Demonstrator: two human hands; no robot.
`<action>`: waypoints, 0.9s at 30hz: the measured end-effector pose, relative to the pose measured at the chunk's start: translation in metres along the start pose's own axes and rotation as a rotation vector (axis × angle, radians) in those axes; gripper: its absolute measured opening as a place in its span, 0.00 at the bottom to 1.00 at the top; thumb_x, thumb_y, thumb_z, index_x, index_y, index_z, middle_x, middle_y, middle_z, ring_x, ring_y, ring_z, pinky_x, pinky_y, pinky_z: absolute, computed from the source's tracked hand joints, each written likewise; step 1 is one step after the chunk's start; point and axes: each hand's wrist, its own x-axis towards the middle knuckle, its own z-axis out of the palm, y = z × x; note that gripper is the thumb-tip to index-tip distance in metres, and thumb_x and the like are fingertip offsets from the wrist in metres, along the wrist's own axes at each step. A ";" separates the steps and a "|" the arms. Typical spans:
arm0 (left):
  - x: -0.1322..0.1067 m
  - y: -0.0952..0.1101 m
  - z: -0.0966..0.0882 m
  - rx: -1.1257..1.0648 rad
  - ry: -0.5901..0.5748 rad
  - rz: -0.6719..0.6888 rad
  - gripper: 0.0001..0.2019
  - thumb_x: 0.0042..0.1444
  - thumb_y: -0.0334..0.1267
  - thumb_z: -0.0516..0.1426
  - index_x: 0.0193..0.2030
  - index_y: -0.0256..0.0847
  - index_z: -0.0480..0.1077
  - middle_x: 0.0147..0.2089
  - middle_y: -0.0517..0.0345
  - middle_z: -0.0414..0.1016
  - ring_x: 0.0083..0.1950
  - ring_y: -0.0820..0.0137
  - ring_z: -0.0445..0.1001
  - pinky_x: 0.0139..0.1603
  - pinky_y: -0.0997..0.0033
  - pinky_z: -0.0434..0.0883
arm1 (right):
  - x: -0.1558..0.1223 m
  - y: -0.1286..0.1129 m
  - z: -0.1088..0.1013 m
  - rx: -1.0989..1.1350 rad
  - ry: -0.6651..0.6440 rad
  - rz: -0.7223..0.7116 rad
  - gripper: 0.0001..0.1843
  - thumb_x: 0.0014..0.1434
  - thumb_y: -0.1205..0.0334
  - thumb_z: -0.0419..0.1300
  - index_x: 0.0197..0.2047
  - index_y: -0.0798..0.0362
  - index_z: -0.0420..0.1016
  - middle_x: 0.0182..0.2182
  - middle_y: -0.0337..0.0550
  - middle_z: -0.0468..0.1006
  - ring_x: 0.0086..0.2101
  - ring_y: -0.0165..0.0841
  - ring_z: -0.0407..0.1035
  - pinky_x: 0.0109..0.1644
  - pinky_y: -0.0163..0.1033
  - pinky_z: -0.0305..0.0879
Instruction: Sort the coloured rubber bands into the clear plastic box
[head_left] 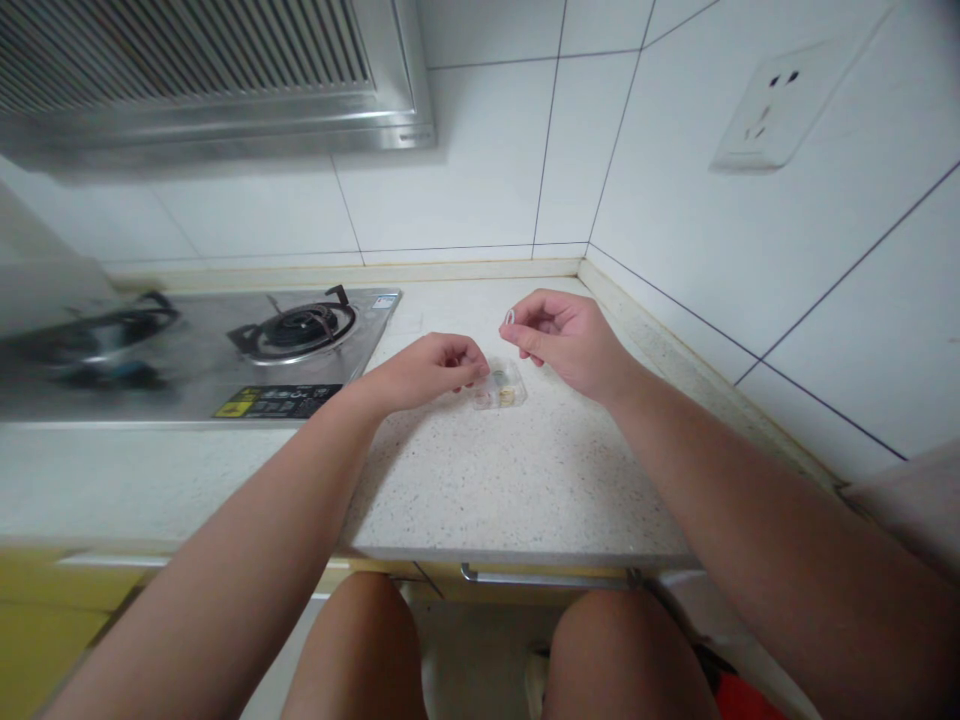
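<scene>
A small clear plastic case (512, 385) with compartments lies on the speckled countertop (480, 480). Tiny items show inside it, some yellowish and some reddish, too small to name. My left hand (435, 370) rests at the case's left side, its thumb and fingers pinched at the edge or on a part of it. Above and to the right of the case, my right hand (566, 340) is raised off the counter. Between its thumb and forefinger it pinches a small white loop (511, 317), whose exact kind I cannot make out.
To the left is a steel gas stove (191, 370) with black burner grates. A range hood (225, 80) hangs above it. White tiled walls meet in a corner behind the counter, with a power socket (776, 105) at right. A drawer handle (544, 578) runs below the counter's front edge.
</scene>
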 end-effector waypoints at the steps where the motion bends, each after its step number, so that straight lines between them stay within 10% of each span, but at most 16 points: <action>1: 0.000 0.000 0.000 0.003 -0.001 -0.001 0.08 0.60 0.38 0.58 0.38 0.35 0.74 0.32 0.57 0.75 0.30 0.75 0.68 0.31 0.74 0.63 | 0.000 0.000 0.000 0.003 -0.002 0.000 0.16 0.51 0.52 0.75 0.33 0.52 0.76 0.25 0.37 0.74 0.23 0.27 0.67 0.22 0.33 0.61; 27: 0.000 -0.002 0.000 0.039 -0.015 0.001 0.10 0.61 0.40 0.58 0.37 0.35 0.74 0.30 0.60 0.70 0.30 0.75 0.66 0.32 0.72 0.63 | -0.005 -0.012 0.003 -0.007 -0.118 -0.021 0.09 0.60 0.58 0.67 0.37 0.55 0.83 0.35 0.45 0.84 0.25 0.25 0.67 0.26 0.33 0.65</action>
